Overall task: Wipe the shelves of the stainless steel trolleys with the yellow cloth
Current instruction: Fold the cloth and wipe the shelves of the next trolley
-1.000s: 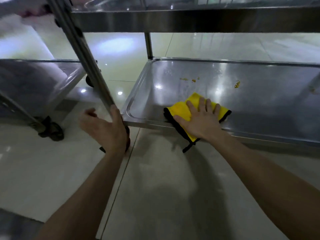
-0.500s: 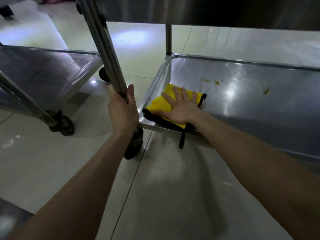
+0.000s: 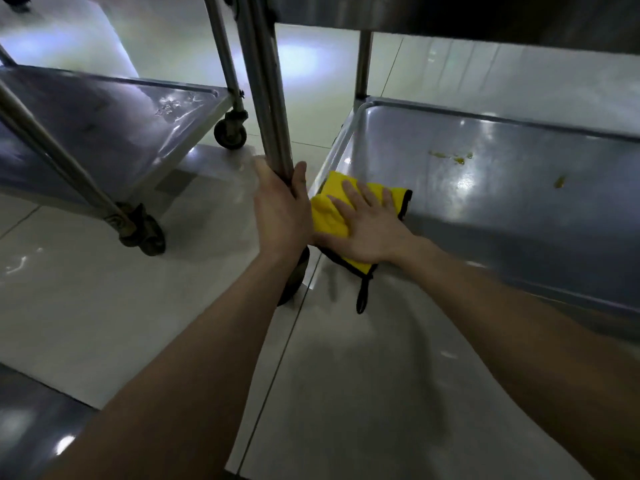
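A yellow cloth (image 3: 330, 211) with a black edge and a hanging black loop lies in the near left corner of the right trolley's bottom shelf (image 3: 502, 209). My right hand (image 3: 367, 226) presses flat on the cloth with straight, spread fingers. My left hand (image 3: 282, 209) grips the trolley's near left upright post (image 3: 266, 98) just above the shelf. Small yellow-brown food spots (image 3: 450, 155) dot the shelf farther back, with another spot (image 3: 559, 181) to the right.
A second steel trolley's bottom shelf (image 3: 104, 126) stands to the left, on castor wheels (image 3: 230, 131). An upper shelf (image 3: 450, 15) of the right trolley hangs overhead. The floor (image 3: 104, 306) is glossy pale tile.
My right hand slid the cloth leftward along the shelf into its near left corner. My left hand closed on the post. The view moved nearer and to the left.
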`<state>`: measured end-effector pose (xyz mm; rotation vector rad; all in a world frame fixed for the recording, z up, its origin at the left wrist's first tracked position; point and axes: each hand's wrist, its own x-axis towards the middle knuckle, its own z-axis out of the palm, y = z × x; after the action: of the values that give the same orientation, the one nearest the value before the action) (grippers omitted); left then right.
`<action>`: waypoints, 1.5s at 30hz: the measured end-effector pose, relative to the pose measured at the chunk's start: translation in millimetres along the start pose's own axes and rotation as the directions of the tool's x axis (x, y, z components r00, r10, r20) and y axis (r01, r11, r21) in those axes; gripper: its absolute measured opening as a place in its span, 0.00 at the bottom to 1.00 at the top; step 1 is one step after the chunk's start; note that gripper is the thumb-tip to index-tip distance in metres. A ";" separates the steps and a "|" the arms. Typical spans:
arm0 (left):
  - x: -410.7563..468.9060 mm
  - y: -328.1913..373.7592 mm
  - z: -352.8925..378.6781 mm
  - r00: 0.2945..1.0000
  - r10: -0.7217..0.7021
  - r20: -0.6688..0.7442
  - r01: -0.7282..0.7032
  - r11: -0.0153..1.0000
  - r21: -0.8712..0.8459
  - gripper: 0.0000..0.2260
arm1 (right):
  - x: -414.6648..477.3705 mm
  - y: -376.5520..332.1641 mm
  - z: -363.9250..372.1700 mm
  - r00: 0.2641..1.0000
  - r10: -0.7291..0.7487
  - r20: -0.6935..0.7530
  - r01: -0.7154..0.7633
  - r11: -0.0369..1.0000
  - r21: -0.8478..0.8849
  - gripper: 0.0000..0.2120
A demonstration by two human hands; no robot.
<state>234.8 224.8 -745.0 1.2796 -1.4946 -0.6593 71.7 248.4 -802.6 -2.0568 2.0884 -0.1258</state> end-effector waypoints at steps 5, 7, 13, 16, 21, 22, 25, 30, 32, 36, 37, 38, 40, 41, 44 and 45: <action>-2.8 6.5 -5.1 0.998 -0.021 0.055 0.021 1.000 0.003 0.12 | -72.0 4.5 2.1 0.983 -0.109 -0.150 0.081 0.980 -0.179 0.40; -1.6 7.5 -8.0 0.994 -0.048 0.096 0.048 0.999 0.007 0.12 | -89.0 5.3 -1.5 0.981 -0.101 -0.163 0.069 0.979 -0.191 0.39; -22.5 27.4 -51.6 0.921 -0.268 0.284 0.176 0.934 0.311 0.16 | -136.1 -0.1 -68.5 0.996 0.024 0.089 -0.006 0.982 -0.190 0.39; -47.7 59.1 -94.9 0.728 -0.376 0.573 0.094 0.883 0.459 0.06 | -167.0 -20.3 -124.7 0.984 0.063 0.164 -0.045 0.993 -0.110 0.37; -56.7 178.9 -176.6 0.485 -0.433 0.759 -0.069 0.847 0.527 0.16 | -223.5 -74.3 -244.6 0.973 0.110 0.204 -0.138 0.982 0.127 0.33; -55.2 207.7 -192.5 0.493 -0.435 0.754 -0.096 0.834 0.544 0.18 | -237.8 -84.6 -270.3 0.971 0.118 0.206 -0.153 0.975 0.163 0.34; -49.9 306.2 -236.6 0.471 -0.446 0.761 -0.251 0.759 0.601 0.19 | -283.9 -108.4 -354.6 0.971 0.133 0.199 -0.194 0.924 0.330 0.36; -44.4 470.9 -285.9 0.457 -0.447 0.769 -0.348 0.705 0.617 0.20 | -346.2 -120.3 -493.4 0.967 0.173 0.188 -0.245 0.832 0.498 0.38; -44.9 524.4 -291.0 0.472 -0.437 0.765 -0.379 0.683 0.624 0.20 | -370.0 -114.7 -532.8 0.968 0.182 0.175 -0.246 0.832 0.497 0.38; -63.7 611.7 -288.9 0.478 -0.412 0.776 -0.462 0.633 0.621 0.21 | -424.7 -90.2 -581.8 0.954 0.267 0.136 -0.297 0.788 0.539 0.36; -73.2 629.5 -286.5 0.474 -0.403 0.783 -0.481 0.627 0.613 0.21 | -442.3 -82.8 -591.0 0.951 0.289 0.108 -0.298 0.774 0.558 0.36; -84.1 646.7 -283.3 0.467 -0.390 0.793 -0.504 0.620 0.601 0.21 | -462.1 -74.8 -599.9 0.948 0.310 0.077 -0.296 0.762 0.576 0.36; -108.6 679.6 -277.2 0.440 -0.355 0.825 -0.545 0.625 0.559 0.21 | -506.8 -57.9 -617.2 0.931 0.365 0.031 -0.312 0.746 0.588 0.36; -121.8 695.2 -273.5 0.422 -0.323 0.847 -0.567 0.635 0.525 0.22 | -531.4 -48.8 -625.6 0.922 0.387 0.007 -0.318 0.746 0.585 0.36; -161.4 740.2 -262.4 0.389 -0.213 0.896 -0.614 0.665 0.425 0.23 | -609.0 -21.4 -652.2 0.889 0.450 -0.083 -0.324 0.747 0.581 0.35; -173.1 755.1 -258.4 0.386 -0.181 0.905 -0.614 0.682 0.398 0.23 | -633.9 -12.0 -661.2 0.870 0.480 -0.110 -0.337 0.743 0.578 0.35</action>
<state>171.5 654.9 -53.7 1.1779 -3.0888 -0.6213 -49.0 823.9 -100.2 -1.2604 2.2497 -0.8469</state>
